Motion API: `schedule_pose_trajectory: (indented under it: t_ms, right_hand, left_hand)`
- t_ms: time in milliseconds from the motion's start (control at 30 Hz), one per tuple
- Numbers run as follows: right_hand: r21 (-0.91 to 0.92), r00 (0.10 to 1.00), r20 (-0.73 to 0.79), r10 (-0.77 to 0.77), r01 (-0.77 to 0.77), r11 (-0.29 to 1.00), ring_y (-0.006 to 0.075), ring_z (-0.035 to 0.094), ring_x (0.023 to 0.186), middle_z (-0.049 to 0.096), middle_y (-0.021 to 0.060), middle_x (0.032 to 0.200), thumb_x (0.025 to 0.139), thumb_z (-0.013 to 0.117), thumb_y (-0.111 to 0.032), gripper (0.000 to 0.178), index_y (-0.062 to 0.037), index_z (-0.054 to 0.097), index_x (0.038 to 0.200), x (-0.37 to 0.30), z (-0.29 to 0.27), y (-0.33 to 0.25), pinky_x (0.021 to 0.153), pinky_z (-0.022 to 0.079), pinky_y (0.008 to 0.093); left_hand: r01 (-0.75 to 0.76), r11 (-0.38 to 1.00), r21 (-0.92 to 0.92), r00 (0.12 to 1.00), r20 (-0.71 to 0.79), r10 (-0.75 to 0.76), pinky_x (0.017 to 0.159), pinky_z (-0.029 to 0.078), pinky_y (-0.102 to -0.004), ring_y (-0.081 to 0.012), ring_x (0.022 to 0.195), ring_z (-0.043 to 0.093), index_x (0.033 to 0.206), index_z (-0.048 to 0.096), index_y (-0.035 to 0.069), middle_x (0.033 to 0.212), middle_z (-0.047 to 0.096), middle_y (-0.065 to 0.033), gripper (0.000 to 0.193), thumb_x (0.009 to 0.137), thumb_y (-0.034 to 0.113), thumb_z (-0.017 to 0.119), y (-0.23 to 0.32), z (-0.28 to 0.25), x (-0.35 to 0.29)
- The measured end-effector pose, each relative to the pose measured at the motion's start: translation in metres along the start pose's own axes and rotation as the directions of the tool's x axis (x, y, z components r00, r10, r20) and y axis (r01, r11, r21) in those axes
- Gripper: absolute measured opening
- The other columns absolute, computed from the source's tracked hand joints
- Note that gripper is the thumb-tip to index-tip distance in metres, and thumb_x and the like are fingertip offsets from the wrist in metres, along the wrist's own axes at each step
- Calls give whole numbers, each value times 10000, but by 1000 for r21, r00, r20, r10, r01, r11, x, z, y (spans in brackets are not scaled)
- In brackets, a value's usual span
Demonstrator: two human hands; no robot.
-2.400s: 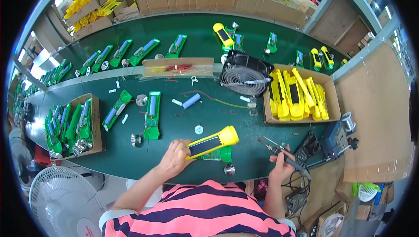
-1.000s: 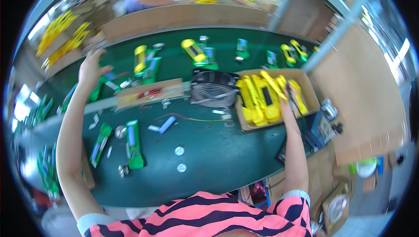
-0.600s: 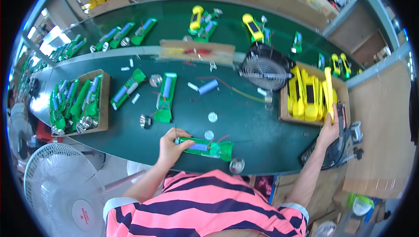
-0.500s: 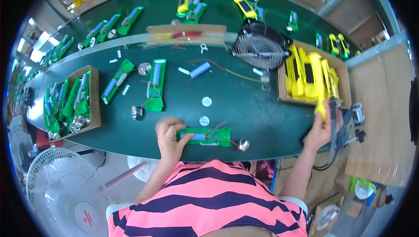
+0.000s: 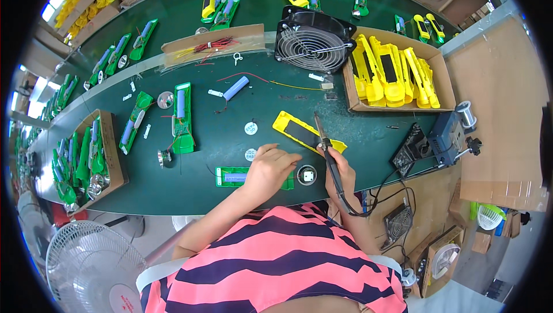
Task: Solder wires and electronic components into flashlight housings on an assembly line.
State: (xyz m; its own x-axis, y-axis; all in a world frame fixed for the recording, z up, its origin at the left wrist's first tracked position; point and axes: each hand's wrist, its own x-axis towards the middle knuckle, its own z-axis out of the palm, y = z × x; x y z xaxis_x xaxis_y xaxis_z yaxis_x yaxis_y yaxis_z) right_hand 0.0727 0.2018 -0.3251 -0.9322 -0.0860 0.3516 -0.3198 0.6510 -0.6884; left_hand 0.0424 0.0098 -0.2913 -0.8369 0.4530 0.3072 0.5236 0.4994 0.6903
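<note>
My right hand (image 5: 341,172) is closed round a soldering iron (image 5: 329,154), its tip pointing away from me. A yellow lamp housing (image 5: 300,133) with a dark panel lies against the iron, its near end by my right fingers; whether they touch it I cannot tell. My left hand (image 5: 271,170) is closed, fingers curled and fingertips toward the right, above a green lamp housing (image 5: 220,176) whose middle it hides. What the left fingers hold, if anything, is hidden. A blue battery cell (image 5: 235,177) sits in the green housing. At its right end lies a round reflector (image 5: 306,175).
A carton of yellow housings (image 5: 397,105) stands far right, beside a black fan (image 5: 314,45). The soldering station (image 5: 448,137) and its black stand (image 5: 413,149) are at right. Another carton (image 5: 117,163) with green housings stands left. A loose battery cell (image 5: 235,88) lies mid-table.
My right hand has come from the right side to the middle with the soldering iron, and a yellow housing now lies there. My left hand has moved right across the green housing. The view has shifted.
</note>
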Motion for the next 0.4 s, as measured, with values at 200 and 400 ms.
schedule_pose_trajectory:
  t_ms: [200, 400]
  right_hand:
    - [248, 978, 183, 100, -145, 958, 233, 607, 905, 614, 119, 1006, 827, 499, -10, 287, -37, 372, 1082, 6, -1, -13, 724, 472, 270]
    - [138, 898, 171, -405, 385, 912, 264, 618, 860, 643, 92, 917, 682, 680, -68, 575, -80, 358, 1159, 9, -8, -6, 855, 438, 429]
  left_hand:
    - [273, 429, -861, 838, -6, -545, 790, 449, -326, -133, 752, 598, 804, 637, 16, 747, 617, -19, 86, 729, -23, 616, 1, -16, -22]
    - [169, 933, 317, 983, -119, -138, 837, 351, -380, -178, 802, 535, 763, 660, 98, 722, 617, -33, 79, 719, 40, 629, -19, -57, -18]
